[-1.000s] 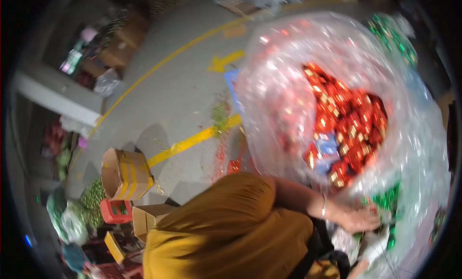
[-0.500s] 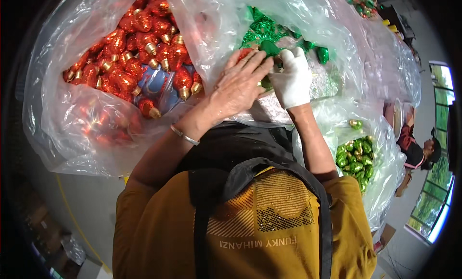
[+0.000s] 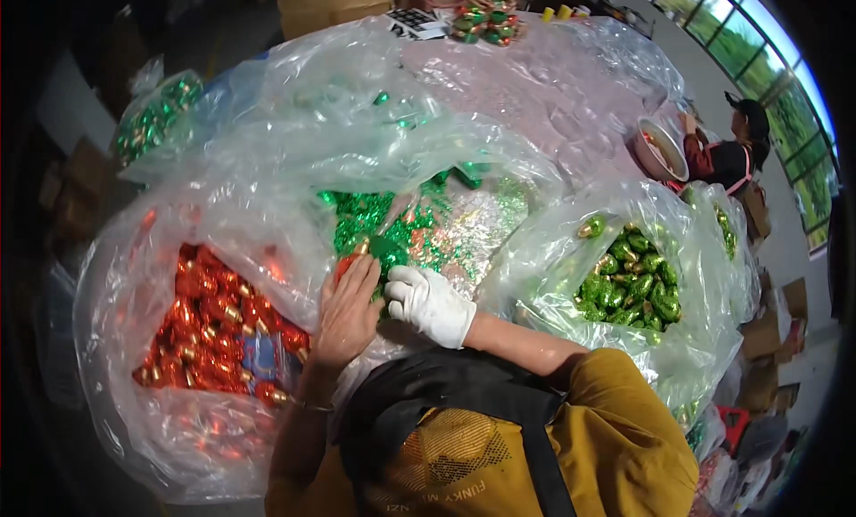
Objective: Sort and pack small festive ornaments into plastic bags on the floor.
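My bare left hand point(image 3: 350, 316) is wrapped over a small bunch of bulb-shaped ornaments. A glittery red bulb point(image 3: 343, 265) with a gold cap pokes out past its fingertips, and a dark green bulb point(image 3: 387, 251) sits beside it. My right hand point(image 3: 432, 305), in a white glove, is closed against the right side of that bunch; what its fingers pinch is hidden. Both hands are over an open clear plastic bag with green glitter bulbs point(image 3: 357, 215) and loose glitter. To the left lies a bag of red bulbs point(image 3: 209, 325) with gold caps.
Light green bulbs point(image 3: 637, 281) fill a plastic bag at right. A bag of green bulbs point(image 3: 160, 111) stands far left. At the back are a mixed ornament cluster point(image 3: 486, 24), another person's hands and a cardboard box point(image 3: 330, 7). A person sits by a basin point(image 3: 660, 149) at far right.
The view has tilted up and turned, showing more of the far table. My hands stay together at the bunch; the red bulb's gold cap now shows beyond my left fingertips.
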Demonstrator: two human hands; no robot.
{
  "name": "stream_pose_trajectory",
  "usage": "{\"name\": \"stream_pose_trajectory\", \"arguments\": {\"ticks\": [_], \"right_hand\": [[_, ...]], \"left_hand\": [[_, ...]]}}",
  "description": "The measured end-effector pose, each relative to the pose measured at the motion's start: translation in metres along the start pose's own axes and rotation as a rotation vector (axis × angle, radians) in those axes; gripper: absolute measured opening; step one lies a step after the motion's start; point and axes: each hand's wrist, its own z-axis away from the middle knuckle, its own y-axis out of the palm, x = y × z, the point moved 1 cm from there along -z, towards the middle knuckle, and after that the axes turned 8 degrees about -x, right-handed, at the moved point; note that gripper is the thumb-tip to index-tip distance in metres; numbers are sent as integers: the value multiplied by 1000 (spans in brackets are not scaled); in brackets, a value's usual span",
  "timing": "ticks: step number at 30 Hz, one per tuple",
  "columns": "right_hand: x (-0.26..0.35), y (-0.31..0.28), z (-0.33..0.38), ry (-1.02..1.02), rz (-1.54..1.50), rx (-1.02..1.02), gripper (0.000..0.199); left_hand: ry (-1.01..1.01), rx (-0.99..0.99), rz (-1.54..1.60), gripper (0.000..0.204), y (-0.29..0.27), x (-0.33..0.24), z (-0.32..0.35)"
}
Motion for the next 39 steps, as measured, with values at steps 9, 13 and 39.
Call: {"name": "stream_pose_trajectory", "arguments": {"ticks": [9, 13, 39], "right_hand": [[-84, -174, 9, 556, -868, -357, 12], [-179, -224, -13, 610, 255, -484, 12], [-436, -75, 138, 977, 732, -18, 53]], "left_hand": [[-230, -457, -2, 28, -74, 1, 35], [-417, -448, -9, 24, -93, 10, 79], [-715, -439, -251, 15, -71, 63, 171]]}}
